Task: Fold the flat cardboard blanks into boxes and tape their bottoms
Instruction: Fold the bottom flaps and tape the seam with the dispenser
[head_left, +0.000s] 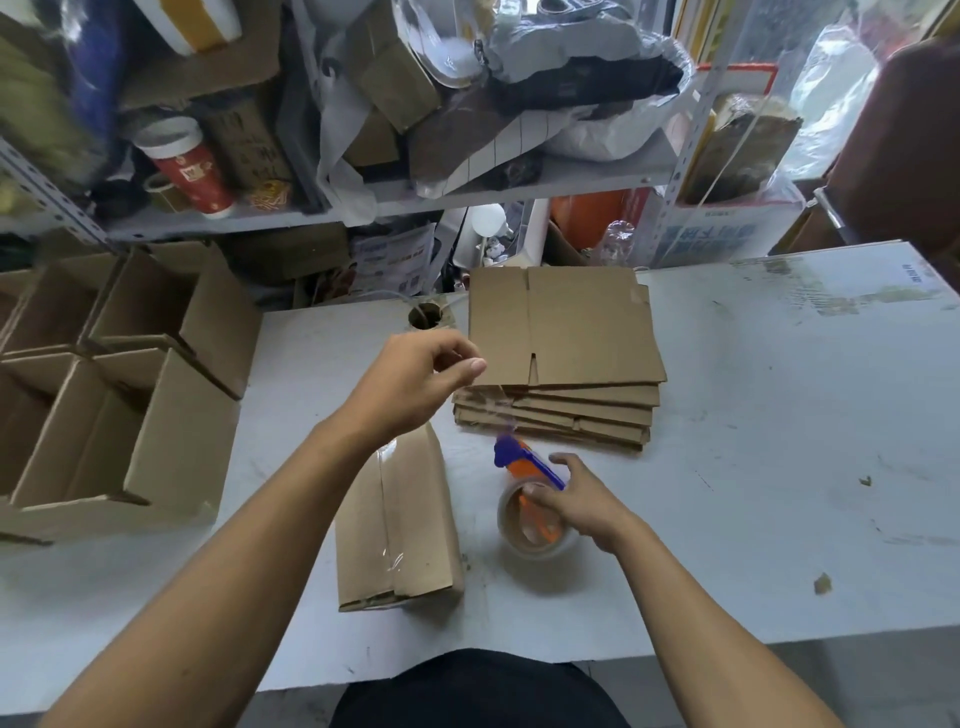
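Boxes (119, 374) stand open at frame left. Your left hand (415, 379) pinches a clear tape strip (501, 410) above the folded box (397, 519) at centre; your right hand (582, 499) grips the tape dispenser (535, 499), just below the flat blanks (561, 353).

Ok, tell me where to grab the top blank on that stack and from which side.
Take the top cardboard blank at its near right corner, coming from the right. The stack of blanks is fanned, so that edge overhangs free, and the right side of the table is bare, while the left hand hovers at the left edge.
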